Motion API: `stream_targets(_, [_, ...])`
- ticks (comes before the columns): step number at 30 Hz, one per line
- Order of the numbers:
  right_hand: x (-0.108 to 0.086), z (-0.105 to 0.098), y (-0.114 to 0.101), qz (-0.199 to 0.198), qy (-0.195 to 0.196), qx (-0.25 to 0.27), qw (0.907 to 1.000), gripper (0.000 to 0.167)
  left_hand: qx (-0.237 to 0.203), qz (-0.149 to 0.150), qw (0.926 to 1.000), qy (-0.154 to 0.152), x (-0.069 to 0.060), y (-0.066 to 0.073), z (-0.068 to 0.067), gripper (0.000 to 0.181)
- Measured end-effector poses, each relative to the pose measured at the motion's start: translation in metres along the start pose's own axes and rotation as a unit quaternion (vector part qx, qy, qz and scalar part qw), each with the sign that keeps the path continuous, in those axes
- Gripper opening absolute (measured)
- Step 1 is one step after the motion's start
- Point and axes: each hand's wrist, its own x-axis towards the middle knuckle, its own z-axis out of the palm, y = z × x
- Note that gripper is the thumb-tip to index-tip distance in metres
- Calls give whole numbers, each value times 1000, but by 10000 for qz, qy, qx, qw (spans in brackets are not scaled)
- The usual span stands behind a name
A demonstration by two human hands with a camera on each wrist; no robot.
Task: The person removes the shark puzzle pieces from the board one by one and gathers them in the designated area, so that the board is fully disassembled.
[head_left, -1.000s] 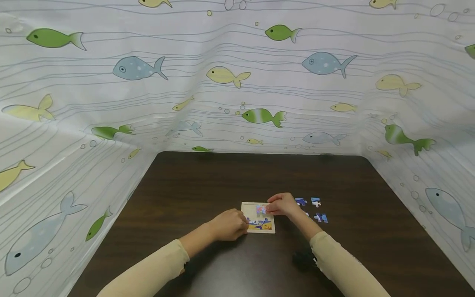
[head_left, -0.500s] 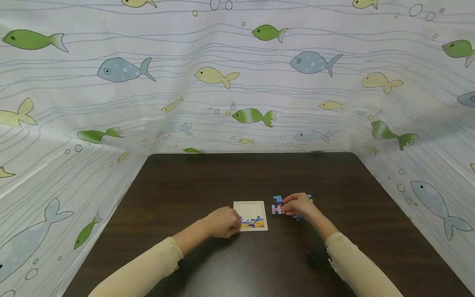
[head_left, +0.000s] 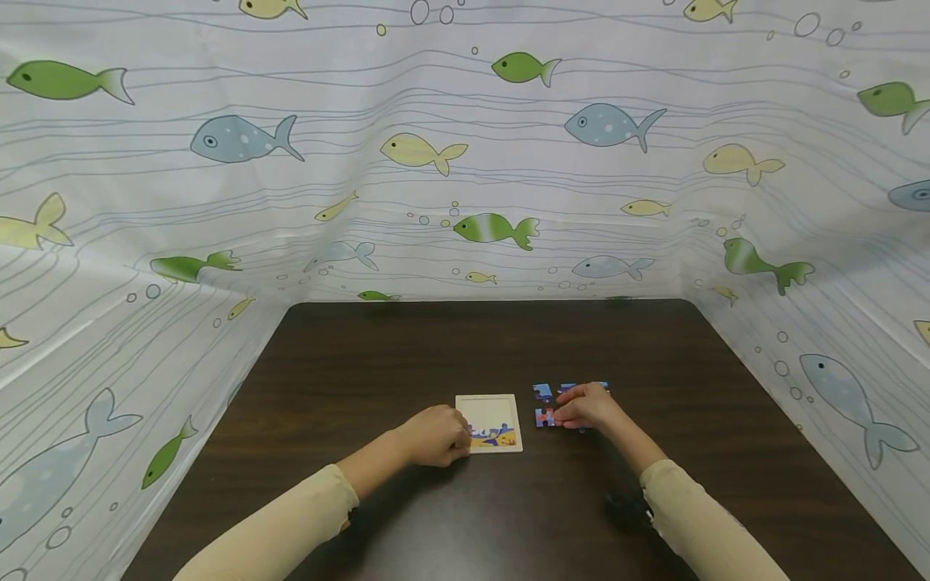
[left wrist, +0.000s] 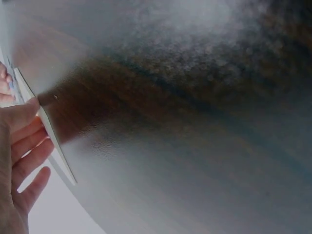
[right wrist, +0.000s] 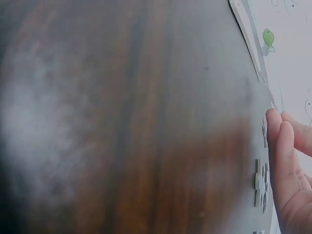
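My left hand (head_left: 434,436) grips the left edge of a small wooden puzzle board (head_left: 490,398), with the thumb and fingertips at the board's rim (left wrist: 65,165) in the left wrist view. Blue, white and yellow picture pieces (head_left: 501,437) fill the lower part of the board; its upper part shows bare wood. To the right of the board, my right hand (head_left: 592,407) pinches a pink and blue puzzle piece (head_left: 544,417) by its right side, low over the table. A blue piece (head_left: 542,392) lies just behind it.
Other loose pieces (head_left: 567,388) lie behind and partly under the right hand; in the right wrist view several pieces (right wrist: 258,183) show edge-on. A dark object (head_left: 623,512) sits by the right sleeve. A fish-patterned sheet (head_left: 465,177) surrounds the dark table (head_left: 407,347).
My right hand has moved from over the board to the loose pieces on the right, carrying the pink and blue piece, then slightly nearer. The left hand stays on the board. The head view has shifted a little.
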Motion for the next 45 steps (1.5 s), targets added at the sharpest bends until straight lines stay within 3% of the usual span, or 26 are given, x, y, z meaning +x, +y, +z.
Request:
stream_targets(6, [-3,1,0,30,-10,-175,9998,38,-40,14,9999,97,-1,-1,-1,22])
stream_targets(11, [-6,4,-3,-95,98,-638,9979,37,-92,-41,9999,128,-2,-1,0,26])
stream_targets(22, [-3,10,-11,-377,571,-1863,9801,33,-193,-94,9996,177,-2,0,2,25])
stream_targets(39, [-7,12,-13,-476,768,-2183,9717,32,-83,-94,9999,79,-1,2,2,22])
stream_targets(45, [-9,12,-13,-588,715,-2345,9677,32,-80,-33,9997,230,-2,2,4,23])
